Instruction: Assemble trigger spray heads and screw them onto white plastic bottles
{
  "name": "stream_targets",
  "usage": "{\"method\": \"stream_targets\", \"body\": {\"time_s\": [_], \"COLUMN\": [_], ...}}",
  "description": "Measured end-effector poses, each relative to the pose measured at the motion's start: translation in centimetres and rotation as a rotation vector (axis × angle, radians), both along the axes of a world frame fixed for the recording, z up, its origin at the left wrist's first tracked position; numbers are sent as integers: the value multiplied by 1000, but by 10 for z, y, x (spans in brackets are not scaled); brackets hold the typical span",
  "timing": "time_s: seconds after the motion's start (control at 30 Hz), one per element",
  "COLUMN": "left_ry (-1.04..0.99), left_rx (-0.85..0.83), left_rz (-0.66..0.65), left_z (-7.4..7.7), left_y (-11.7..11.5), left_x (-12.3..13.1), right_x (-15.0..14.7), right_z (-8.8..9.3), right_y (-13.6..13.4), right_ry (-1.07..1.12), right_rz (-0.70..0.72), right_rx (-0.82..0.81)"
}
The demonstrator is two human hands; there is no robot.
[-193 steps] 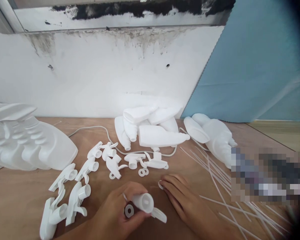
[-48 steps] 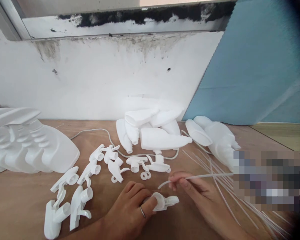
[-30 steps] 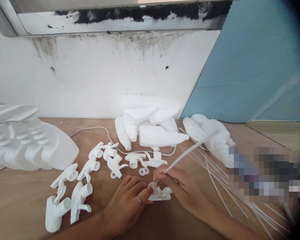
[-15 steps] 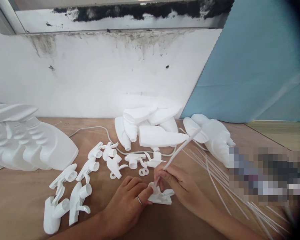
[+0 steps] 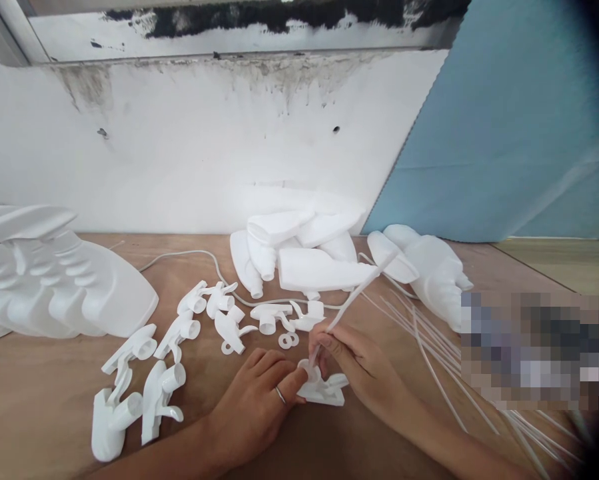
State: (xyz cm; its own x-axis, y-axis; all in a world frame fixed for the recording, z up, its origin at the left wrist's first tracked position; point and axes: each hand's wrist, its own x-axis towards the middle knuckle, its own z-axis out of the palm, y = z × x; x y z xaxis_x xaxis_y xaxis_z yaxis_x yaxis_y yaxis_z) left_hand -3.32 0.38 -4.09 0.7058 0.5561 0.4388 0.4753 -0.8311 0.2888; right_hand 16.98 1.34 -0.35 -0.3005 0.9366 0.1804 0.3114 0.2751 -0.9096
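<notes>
My left hand (image 5: 258,399), with a ring on one finger, presses its thumb and forefinger against a white trigger spray head (image 5: 328,393) lying on the table. My right hand (image 5: 355,363) pinches a thin white plastic tube (image 5: 355,298). The tube leans up and to the right, and its lower end meets the round collar of the spray head. How deep it sits inside is hidden by my fingers. Flat white washers (image 5: 288,341) lie just beyond my hands. Several more trigger spray heads (image 5: 113,427) rest to the left of them.
White bottles (image 5: 324,270) are heaped at the back by the wall, with more bottles (image 5: 434,270) to the right. Loose tubes (image 5: 442,373) fan out at the right. Large stacked bottles (image 5: 99,293) stand at left. A grey cable (image 5: 219,275) crosses the wooden table (image 5: 44,380).
My hands keep almost the same hold on the tube and the spray head. The whole view has shifted slightly; nothing has been taken up or let go.
</notes>
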Motion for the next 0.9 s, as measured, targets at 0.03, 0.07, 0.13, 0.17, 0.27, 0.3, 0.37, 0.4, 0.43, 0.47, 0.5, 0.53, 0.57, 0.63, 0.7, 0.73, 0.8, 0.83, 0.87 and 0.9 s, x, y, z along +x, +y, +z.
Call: {"method": "stream_targets", "body": {"time_s": [0.03, 0.07, 0.13, 0.17, 0.27, 0.3, 0.37, 0.4, 0.43, 0.47, 0.5, 0.53, 0.57, 0.63, 0.7, 0.73, 0.8, 0.83, 0.87, 0.9], "left_ry": [1, 2, 5, 7, 9, 11, 17, 20, 24, 26, 27, 30, 34, 47, 58, 62, 66, 65, 62, 56], "left_rx": [1, 0, -3, -9, -14, -12, -7, -9, -15, -22, -28, -36, -44, -62, -79, -82, -88, -92, -97, -102], "left_rz": [0, 1, 2, 0, -4, -3, 0, 3, 4, 5, 7, 9, 10, 11, 10, 11, 10, 11, 11, 12], "left_z": [0, 0, 0, 0, -1, -1, -1, -1, 0, 0, 1, 1, 2, 2, 2, 2, 1, 1, 1, 1], "left_y": [0, 1, 1, 1, 1, 1, 1, 1, 1, 1, 1, 1, 1, 1, 1, 1, 1, 1, 2, 2], "left_x": [0, 0, 1, 1, 1, 1, 1, 1, 1, 1, 1, 1, 1, 1, 1, 1, 1, 1, 0, 0], "right_x": [0, 0, 0, 0, 1, 1, 1, 1, 1, 0, -1, -1, -2, -2, -2, -1, -1, -1, -2, -2], "right_z": [0, 0, 1, 1, 2, 2, 2, 2, 1, 0, -1, -1, -2, -3, -4, -5, -9, -11, -14, -16], "right_y": [0, 0, -1, -1, -2, -2, -2, -1, -1, 0, 1, 1, 2, 4, 6, 7, 7, 8, 8, 8], "right_ry": [-4, -8, -18, -24, -46, -50, -48, -42, -38, -39, -43, -41, -30, 14, 68, 85, 110, 123, 135, 146], "right_rz": [1, 3, 7, 9, 15, 15, 14, 10, 1, -9, -20, -33, -41, -40, -40, -41, -39, -36, -34, -35], "right_rx": [5, 11, 21, 25, 39, 43, 43, 39, 36, 35, 32, 16, -12, -96, -163, -178, -203, -218, -231, -237]}}
